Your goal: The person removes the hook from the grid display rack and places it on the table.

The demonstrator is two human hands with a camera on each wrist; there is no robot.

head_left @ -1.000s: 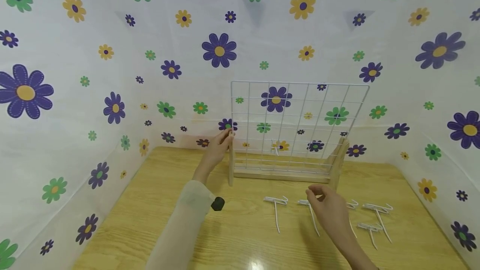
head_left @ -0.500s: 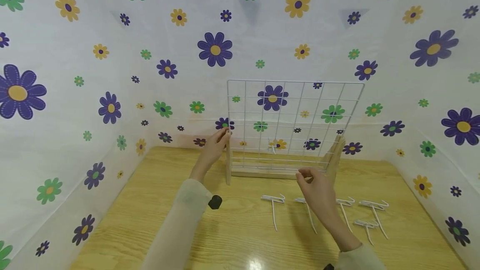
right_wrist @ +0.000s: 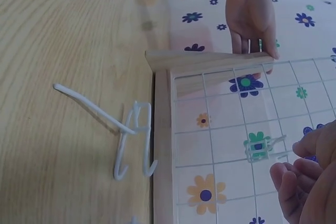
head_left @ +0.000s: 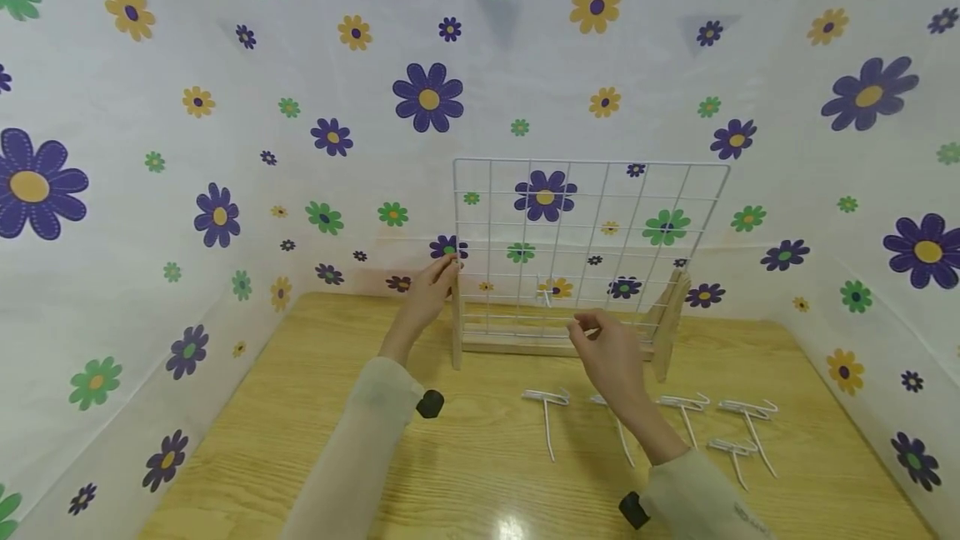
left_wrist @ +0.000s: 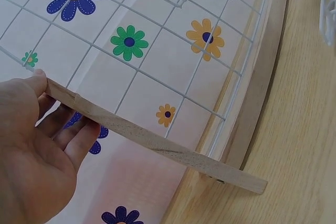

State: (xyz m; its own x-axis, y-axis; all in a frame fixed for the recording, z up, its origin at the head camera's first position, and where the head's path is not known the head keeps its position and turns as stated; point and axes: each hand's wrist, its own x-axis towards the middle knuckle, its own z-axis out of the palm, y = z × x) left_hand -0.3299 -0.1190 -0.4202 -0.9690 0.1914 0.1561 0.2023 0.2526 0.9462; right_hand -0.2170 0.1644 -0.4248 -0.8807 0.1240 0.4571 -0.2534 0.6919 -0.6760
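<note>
A white wire grid panel [head_left: 588, 215] stands upright in a wooden stand [head_left: 555, 348]. My left hand [head_left: 426, 298] grips the top of the stand's left side post [left_wrist: 152, 142], thumb on one side and fingers on the other. A small white wire hook [head_left: 545, 298] hangs on the lower part of the grid. My right hand [head_left: 611, 357] hovers before the grid, to the right of that hook, fingers loosely bent. In the right wrist view the hand's fingertips are close to the hook [right_wrist: 260, 149] but apart from it, and nothing shows between them.
Several white wire hooks lie on the wooden table [head_left: 315, 440] in front of the stand, including a left one [head_left: 547, 398], a far right one [head_left: 750, 412] and a smaller one [head_left: 735, 447]. A flower-patterned sheet [head_left: 337, 215] encloses the back and sides.
My right hand has moved left and up from over the hooks on the table towards the hook on the grid. The left hand keeps its grip on the post.
</note>
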